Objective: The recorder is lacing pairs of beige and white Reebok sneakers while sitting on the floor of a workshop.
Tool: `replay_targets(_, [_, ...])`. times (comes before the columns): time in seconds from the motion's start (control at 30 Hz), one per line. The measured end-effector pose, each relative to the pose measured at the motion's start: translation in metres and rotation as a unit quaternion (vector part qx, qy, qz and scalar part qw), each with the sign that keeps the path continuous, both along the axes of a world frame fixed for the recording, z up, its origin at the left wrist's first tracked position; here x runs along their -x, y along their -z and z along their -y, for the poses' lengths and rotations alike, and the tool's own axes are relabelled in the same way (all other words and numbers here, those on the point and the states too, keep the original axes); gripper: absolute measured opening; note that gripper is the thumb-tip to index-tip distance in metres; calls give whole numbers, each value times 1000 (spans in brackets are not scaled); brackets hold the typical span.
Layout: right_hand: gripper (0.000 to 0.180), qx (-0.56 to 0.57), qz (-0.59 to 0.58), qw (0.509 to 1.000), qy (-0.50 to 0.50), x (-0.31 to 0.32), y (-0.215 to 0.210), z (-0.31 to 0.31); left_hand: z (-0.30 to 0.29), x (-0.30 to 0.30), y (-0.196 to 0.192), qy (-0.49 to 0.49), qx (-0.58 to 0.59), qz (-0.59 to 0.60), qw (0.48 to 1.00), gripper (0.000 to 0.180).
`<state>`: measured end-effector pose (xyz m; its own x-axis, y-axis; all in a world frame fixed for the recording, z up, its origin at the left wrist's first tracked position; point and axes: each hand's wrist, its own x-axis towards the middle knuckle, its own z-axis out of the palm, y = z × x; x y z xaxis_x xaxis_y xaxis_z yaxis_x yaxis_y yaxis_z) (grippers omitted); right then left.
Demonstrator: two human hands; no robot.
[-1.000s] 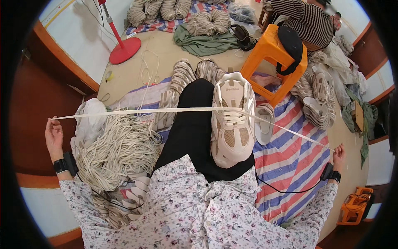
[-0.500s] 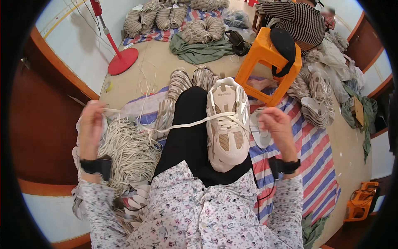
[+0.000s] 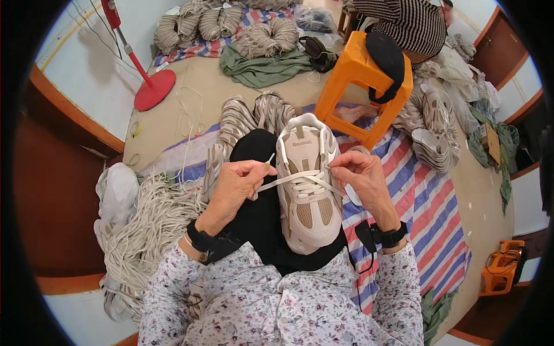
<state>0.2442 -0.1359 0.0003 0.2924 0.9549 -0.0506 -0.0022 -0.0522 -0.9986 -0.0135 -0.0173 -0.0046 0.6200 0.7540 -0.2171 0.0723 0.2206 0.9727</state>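
A beige and white sneaker (image 3: 309,222) rests on my lap with its toe toward me. A cream shoelace (image 3: 304,180) crosses its tongue and is threaded through the lower eyelets. To the left of the shoe, my left hand (image 3: 238,183) pinches the shoelace, a short tip of it poking up above the fingers. My right hand (image 3: 365,177) is closed in a pinch against the shoe's right eyelet edge. What lies between its fingertips is too small to make out.
A heap of loose laces (image 3: 153,222) lies at left beside a clear plastic bag (image 3: 117,190). An orange stool (image 3: 355,69) with a black cap (image 3: 385,57) stands ahead. Bundled shoe uppers (image 3: 435,138) lie at right on the striped sheet (image 3: 427,230). Another person (image 3: 404,26) sits beyond.
My left hand has come in from the far left to beside the shoe, bringing the lace with it. My right hand has moved left onto the shoe's edge. The view has shifted slightly.
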Motion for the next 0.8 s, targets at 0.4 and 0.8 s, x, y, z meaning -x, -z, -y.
replay_targets(0.4, [8, -47, 326, 944, 17, 11, -25, -20, 11, -9, 6, 23, -152, -40, 987, 28])
replay_targets(0.8, [12, -190, 507, 841, -13, 43, -30, -40, 9, -10, 10, 70, -148, -54, 985, 29])
